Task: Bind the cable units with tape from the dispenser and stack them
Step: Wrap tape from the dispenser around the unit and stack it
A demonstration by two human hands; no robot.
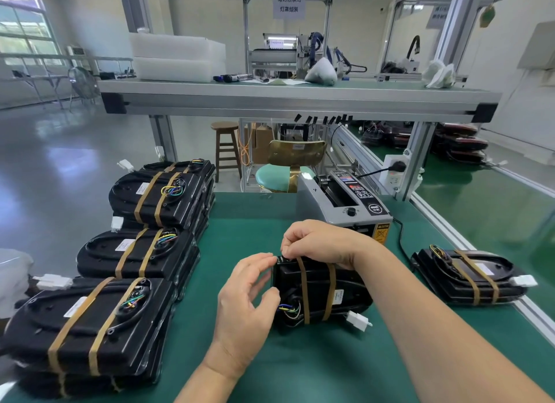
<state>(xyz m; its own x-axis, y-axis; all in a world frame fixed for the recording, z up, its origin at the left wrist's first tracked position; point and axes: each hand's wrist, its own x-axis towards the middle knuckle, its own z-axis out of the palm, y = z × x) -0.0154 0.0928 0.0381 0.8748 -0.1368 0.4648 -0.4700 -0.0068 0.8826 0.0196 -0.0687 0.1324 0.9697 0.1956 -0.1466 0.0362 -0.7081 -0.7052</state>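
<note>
While right hand [318,242] pinches brown tape [304,291], left hand [248,300] grips the cable unit [318,282] — boxy, black.

Bright even daylight from window [24,27]; floor [60,162] glare; wide-angle edge bending; slight softness.

1. A wooden stool [225,150] stands on the floor at twelve o'clock.
2. At the stool's three o'clock is a chair [274,177] with a green seat and a brass back.
3. White foam trays [177,57] are stacked on the upper shelf [300,97] at eleven o'clock.
4. A white socket [393,178] holds a black plug at two o'clock.
5. A fan [82,82] stands at ten o'clock.
</note>
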